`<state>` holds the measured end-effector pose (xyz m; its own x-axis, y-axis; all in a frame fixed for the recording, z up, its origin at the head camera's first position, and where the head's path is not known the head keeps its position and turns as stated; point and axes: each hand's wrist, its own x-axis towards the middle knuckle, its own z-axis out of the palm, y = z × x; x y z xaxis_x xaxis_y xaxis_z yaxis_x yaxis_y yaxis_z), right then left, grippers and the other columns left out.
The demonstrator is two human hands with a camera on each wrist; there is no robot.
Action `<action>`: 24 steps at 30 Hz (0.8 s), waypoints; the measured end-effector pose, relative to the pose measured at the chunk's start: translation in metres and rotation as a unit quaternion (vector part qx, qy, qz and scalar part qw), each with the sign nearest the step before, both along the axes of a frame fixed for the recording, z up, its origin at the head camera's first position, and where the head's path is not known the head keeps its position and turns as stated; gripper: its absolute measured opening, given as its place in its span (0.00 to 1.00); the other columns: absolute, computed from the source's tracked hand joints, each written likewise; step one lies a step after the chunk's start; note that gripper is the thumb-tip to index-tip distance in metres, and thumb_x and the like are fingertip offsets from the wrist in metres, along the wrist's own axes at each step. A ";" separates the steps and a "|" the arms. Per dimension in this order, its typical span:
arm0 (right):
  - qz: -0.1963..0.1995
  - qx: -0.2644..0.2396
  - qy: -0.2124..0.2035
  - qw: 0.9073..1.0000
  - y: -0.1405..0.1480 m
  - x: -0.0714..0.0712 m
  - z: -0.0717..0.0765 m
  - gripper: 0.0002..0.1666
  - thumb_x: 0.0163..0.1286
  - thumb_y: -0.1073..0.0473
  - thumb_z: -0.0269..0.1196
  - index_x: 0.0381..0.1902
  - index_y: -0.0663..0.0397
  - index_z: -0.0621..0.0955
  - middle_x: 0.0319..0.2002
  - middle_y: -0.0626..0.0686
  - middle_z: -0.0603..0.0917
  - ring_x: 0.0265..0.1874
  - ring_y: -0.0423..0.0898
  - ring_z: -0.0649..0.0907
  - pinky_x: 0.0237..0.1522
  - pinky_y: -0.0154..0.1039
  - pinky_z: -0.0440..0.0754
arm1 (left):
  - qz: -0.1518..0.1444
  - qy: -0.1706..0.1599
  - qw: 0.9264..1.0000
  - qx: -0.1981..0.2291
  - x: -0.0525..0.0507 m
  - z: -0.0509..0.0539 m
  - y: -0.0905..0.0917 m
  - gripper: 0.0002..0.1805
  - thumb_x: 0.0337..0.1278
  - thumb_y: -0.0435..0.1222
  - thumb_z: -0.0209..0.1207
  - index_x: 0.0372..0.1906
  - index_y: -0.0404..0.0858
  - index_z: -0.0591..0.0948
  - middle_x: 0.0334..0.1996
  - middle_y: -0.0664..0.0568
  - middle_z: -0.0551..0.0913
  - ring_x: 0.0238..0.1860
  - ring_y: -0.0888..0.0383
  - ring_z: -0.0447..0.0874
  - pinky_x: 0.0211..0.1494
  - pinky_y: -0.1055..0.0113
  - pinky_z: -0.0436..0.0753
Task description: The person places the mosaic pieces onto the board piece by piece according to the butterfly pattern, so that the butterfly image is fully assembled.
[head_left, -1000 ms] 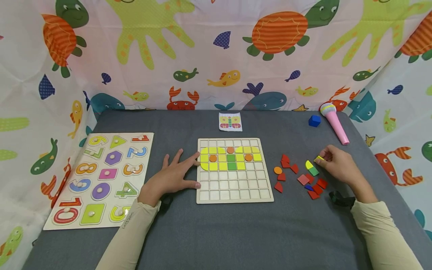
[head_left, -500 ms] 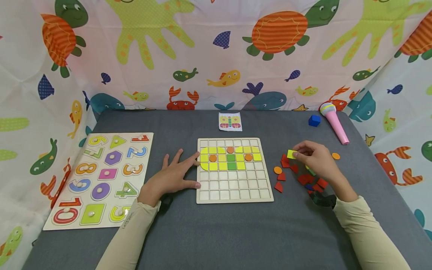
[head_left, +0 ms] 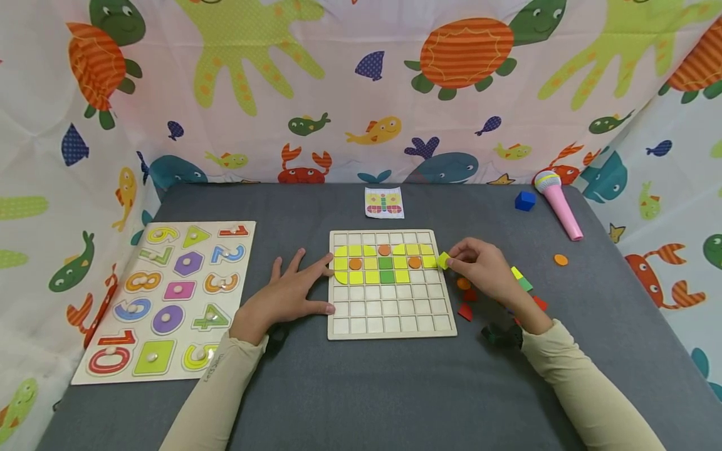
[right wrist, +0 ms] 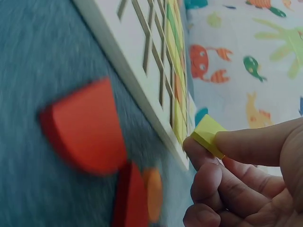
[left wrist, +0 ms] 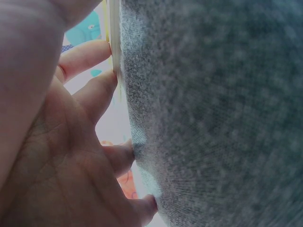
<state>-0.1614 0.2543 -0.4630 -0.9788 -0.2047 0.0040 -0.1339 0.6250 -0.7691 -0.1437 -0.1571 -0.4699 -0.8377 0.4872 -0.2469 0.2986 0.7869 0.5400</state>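
Note:
A yellow tile [head_left: 444, 260] is pinched between thumb and forefinger of my right hand [head_left: 482, 269], just off the right rim of the wooden grid board [head_left: 389, 335]. The right wrist view shows the same yellow tile [right wrist: 208, 135] close up, its corner turned up. My left hand [head_left: 287, 294] lies with spread fingers, thumb and forefinger touching the board's left edge; the left wrist view shows fingertips [left wrist: 102, 92] against that edge. Yellow, orange and green tiles fill much of the board's second to fourth rows. Below, the cells are bare.
Loose red tiles [head_left: 465, 312], a green tile [head_left: 525, 284] and an orange disc [head_left: 561, 260] lie right of the board, some hidden under my right hand. A butterfly pattern card [head_left: 385, 203], blue cube [head_left: 525, 201] and pink toy microphone [head_left: 558, 203] are behind. A number puzzle [head_left: 163, 300] lies left.
My right hand has picked the yellow tile from the loose pile and carried it left to the board's right edge. An orange disc has come into sight. My left hand has stayed put.

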 end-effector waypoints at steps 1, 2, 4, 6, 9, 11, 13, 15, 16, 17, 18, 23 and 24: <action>0.003 -0.002 -0.005 1.000 -0.004 -0.001 -0.001 0.07 0.77 0.63 0.68 0.47 0.61 0.84 0.37 0.57 0.89 0.33 0.53 0.83 0.32 0.37 0.81 | 0.000 0.000 1.000 0.000 0.000 0.000 0.000 0.59 0.62 0.57 0.74 0.89 0.49 0.52 0.78 0.56 0.72 0.86 0.37 0.30 0.78 0.31 0.24; 0.006 -0.001 -0.007 1.000 -0.007 -0.001 -0.002 0.07 0.77 0.62 0.68 0.47 0.61 0.84 0.36 0.56 0.88 0.33 0.52 0.83 0.33 0.38 0.80 | 0.001 0.000 1.000 0.000 0.000 0.000 -0.001 0.59 0.62 0.57 0.74 0.89 0.49 0.52 0.78 0.56 0.72 0.86 0.37 0.30 0.78 0.31 0.24; 0.015 -0.003 -0.010 1.000 -0.013 -0.002 -0.003 0.07 0.76 0.62 0.68 0.46 0.60 0.84 0.36 0.55 0.87 0.33 0.51 0.82 0.33 0.38 0.79 | 0.001 0.002 1.000 0.002 0.000 -0.001 -0.001 0.59 0.62 0.56 0.74 0.89 0.48 0.53 0.78 0.57 0.72 0.86 0.37 0.30 0.78 0.31 0.24; 0.025 -0.006 -0.008 1.000 -0.019 -0.002 -0.004 0.06 0.76 0.63 0.69 0.46 0.61 0.85 0.36 0.54 0.87 0.35 0.51 0.83 0.35 0.38 0.80 | 0.000 0.003 1.000 0.004 0.000 -0.001 -0.001 0.59 0.62 0.56 0.74 0.89 0.48 0.53 0.77 0.57 0.73 0.86 0.37 0.30 0.78 0.30 0.24; 0.043 -0.007 -0.004 0.999 -0.027 -0.002 -0.005 0.06 0.75 0.65 0.69 0.45 0.62 0.85 0.37 0.54 0.87 0.36 0.51 0.83 0.37 0.37 0.82 | 0.000 0.002 1.000 0.006 0.000 -0.001 -0.001 0.59 0.62 0.56 0.74 0.89 0.48 0.52 0.77 0.57 0.73 0.86 0.37 0.30 0.78 0.31 0.24; 0.053 -0.007 -0.004 0.999 -0.030 -0.002 -0.005 0.05 0.74 0.66 0.69 0.45 0.62 0.85 0.38 0.54 0.87 0.36 0.51 0.83 0.36 0.36 0.83 | -0.001 0.003 1.000 0.006 0.000 0.000 -0.001 0.59 0.62 0.56 0.74 0.89 0.48 0.53 0.77 0.57 0.73 0.86 0.37 0.30 0.78 0.30 0.24; 0.061 -0.007 -0.005 0.998 -0.033 -0.002 -0.005 0.05 0.74 0.66 0.69 0.45 0.61 0.85 0.38 0.54 0.87 0.36 0.51 0.83 0.35 0.36 0.83 | 0.000 0.001 1.000 0.005 0.000 0.000 0.000 0.59 0.62 0.56 0.74 0.89 0.48 0.53 0.77 0.57 0.73 0.86 0.37 0.30 0.78 0.31 0.24; 0.067 -0.008 -0.007 0.998 -0.036 -0.002 -0.005 0.04 0.74 0.67 0.69 0.44 0.61 0.85 0.38 0.54 0.86 0.36 0.51 0.83 0.34 0.36 0.83 | 0.000 0.002 1.000 0.005 0.000 0.000 0.000 0.59 0.62 0.56 0.74 0.89 0.48 0.53 0.77 0.57 0.73 0.86 0.37 0.30 0.78 0.31 0.24; 0.069 -0.009 -0.008 0.998 -0.036 -0.002 -0.006 0.03 0.74 0.67 0.69 0.43 0.61 0.85 0.37 0.54 0.86 0.35 0.51 0.82 0.34 0.36 0.82 | 0.000 0.002 1.000 0.005 0.000 0.000 0.000 0.59 0.62 0.56 0.74 0.89 0.48 0.53 0.77 0.57 0.73 0.86 0.37 0.30 0.78 0.31 0.24; 0.073 -0.009 -0.009 0.997 -0.037 -0.002 -0.006 0.03 0.74 0.67 0.69 0.43 0.61 0.85 0.36 0.53 0.86 0.35 0.51 0.82 0.33 0.36 0.81 | 0.001 0.002 1.000 0.005 0.000 0.000 0.000 0.59 0.62 0.56 0.74 0.89 0.48 0.53 0.77 0.57 0.73 0.86 0.38 0.30 0.78 0.31 0.24; 0.076 -0.007 -0.010 0.997 -0.038 -0.003 -0.006 0.03 0.74 0.67 0.69 0.43 0.61 0.86 0.36 0.53 0.86 0.35 0.51 0.82 0.33 0.36 0.81 | 0.001 0.003 1.000 0.006 0.000 0.000 0.000 0.58 0.62 0.56 0.74 0.89 0.48 0.53 0.77 0.57 0.73 0.86 0.37 0.30 0.78 0.31 0.24; 0.094 0.015 0.001 0.995 -0.041 -0.004 -0.007 0.03 0.73 0.66 0.70 0.43 0.60 0.87 0.33 0.50 0.84 0.32 0.49 0.79 0.33 0.37 0.77 | 0.000 0.004 1.000 0.006 0.000 -0.001 -0.001 0.59 0.63 0.56 0.74 0.89 0.48 0.53 0.77 0.57 0.73 0.86 0.37 0.30 0.78 0.31 0.24; 0.097 0.023 0.006 0.995 -0.042 -0.004 -0.007 0.03 0.73 0.66 0.70 0.43 0.59 0.88 0.32 0.49 0.83 0.32 0.48 0.78 0.33 0.38 0.76 | -0.001 0.004 1.000 0.005 0.000 -0.001 -0.001 0.59 0.63 0.56 0.74 0.89 0.48 0.52 0.77 0.57 0.73 0.86 0.37 0.30 0.78 0.31 0.24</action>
<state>-0.1656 0.2127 -0.4704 -0.9207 -0.3902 0.0024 -0.2648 0.6204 -0.7382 -0.1432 -0.1577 -0.4705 -0.8392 0.4906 -0.2347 0.3040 0.7811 0.5455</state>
